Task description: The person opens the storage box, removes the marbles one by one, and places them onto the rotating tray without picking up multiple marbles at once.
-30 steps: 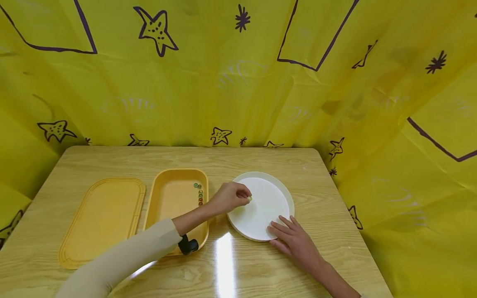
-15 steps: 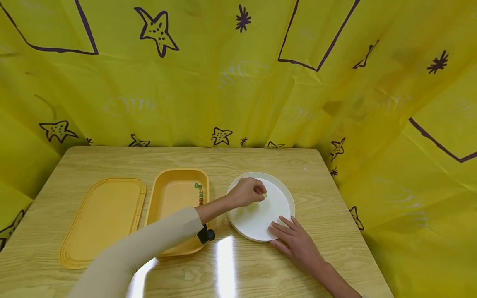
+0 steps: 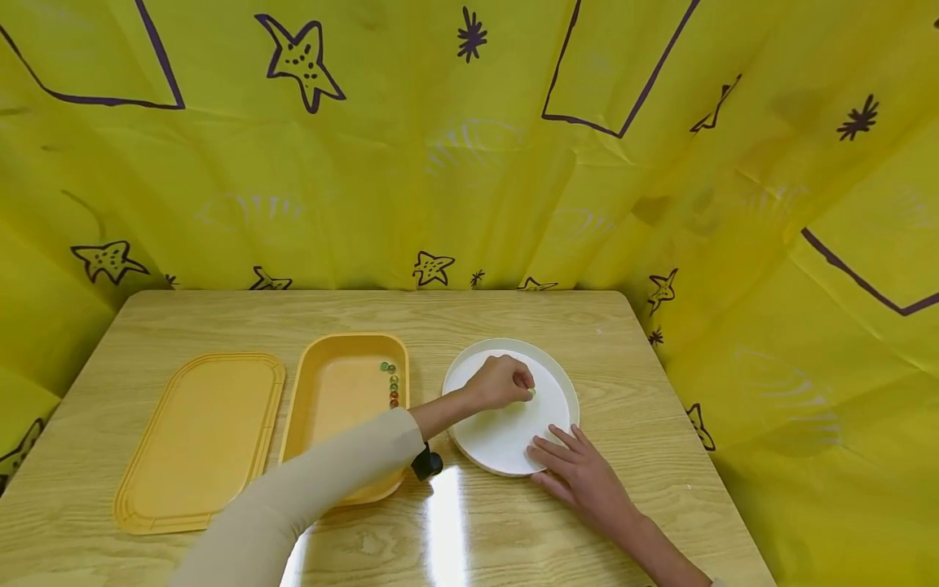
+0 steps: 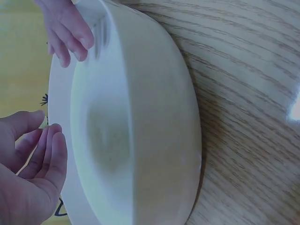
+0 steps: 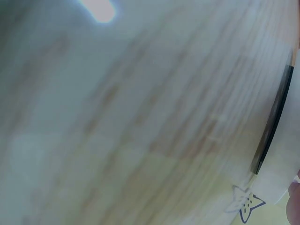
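My left hand (image 3: 499, 383) is over the white round tray (image 3: 506, 448), pinching a small pale-green marble (image 3: 532, 391) between thumb and fingertips. In the left wrist view the fingers of the left hand (image 4: 35, 164) hide most of that marble, and the tray's raised wall (image 4: 159, 117) stands beside them. On the tray's near right rim rests my right hand (image 3: 587, 477), its fingers spread and fairly straight. Only a sliver of it shows at the right edge of the right wrist view.
Left of the round tray is an orange-yellow rectangular box (image 3: 345, 371) with several small green and red marbles (image 3: 394, 387) along its right side. A matching flat lid (image 3: 198, 440) lies farther left. Yellow patterned cloth (image 3: 367, 163) hangs behind the wooden table (image 3: 638, 391).
The left hand has moved rightward across the round tray with the marble, then slightly lower. The right hand has stayed in place on the rim.
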Motion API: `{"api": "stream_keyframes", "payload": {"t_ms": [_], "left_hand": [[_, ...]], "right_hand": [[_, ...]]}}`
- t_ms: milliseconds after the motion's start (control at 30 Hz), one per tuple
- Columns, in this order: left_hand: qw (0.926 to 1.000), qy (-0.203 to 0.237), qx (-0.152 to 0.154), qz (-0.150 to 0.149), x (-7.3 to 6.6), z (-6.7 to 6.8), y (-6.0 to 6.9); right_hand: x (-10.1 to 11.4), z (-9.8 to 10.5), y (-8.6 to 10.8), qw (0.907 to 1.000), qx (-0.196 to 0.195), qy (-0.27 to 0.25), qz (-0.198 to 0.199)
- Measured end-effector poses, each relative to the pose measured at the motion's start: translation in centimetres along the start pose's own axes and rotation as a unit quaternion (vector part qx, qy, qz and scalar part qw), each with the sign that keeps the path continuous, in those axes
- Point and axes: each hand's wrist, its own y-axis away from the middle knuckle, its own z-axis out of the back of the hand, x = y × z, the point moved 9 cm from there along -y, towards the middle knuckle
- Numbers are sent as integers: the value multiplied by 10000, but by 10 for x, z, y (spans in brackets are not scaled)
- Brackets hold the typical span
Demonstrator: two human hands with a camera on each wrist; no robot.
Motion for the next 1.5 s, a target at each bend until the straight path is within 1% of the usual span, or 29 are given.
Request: {"api": "stream_keyframes", "payload": {"t_ms": [233, 333, 400, 533, 667, 833, 1100, 1200, 1300, 1500], "left_hand": [[9994, -201, 55, 274, 14, -9, 1], [9988, -359, 64, 335, 17, -10, 2], [9983, -423, 124, 394, 19, -11, 4], [9976, -513, 223, 395, 19, -11, 7], [9970, -634, 273, 351, 17, -10, 7], [9951, -816, 333, 453, 19, -10, 6], [9930, -1001, 398, 494, 17, -9, 5], [9926, -1028, 425, 490, 16, -7, 5], [9930, -1008, 378, 485, 16, -2, 5], [9959, -743, 167, 482, 17, 18, 6]], "right_hand": [[-1, -1, 0, 9999, 57, 9, -85], [-1, -1, 0, 9999, 73, -29, -113], [-1, -1, 0, 9999, 76, -50, -110], [0, -1, -1, 9999, 59, -40, -94], [0, 0, -1, 10000, 39, -9, -84], [1, 1, -1, 10000, 2, 18, -27], [0, 0, -1, 10000, 23, 28, -37], [0, 0, -1, 9999, 64, 12, -88], [-1, 0, -1, 9999, 70, 15, -115], [0, 0, 0, 9999, 54, 59, -89]]}}
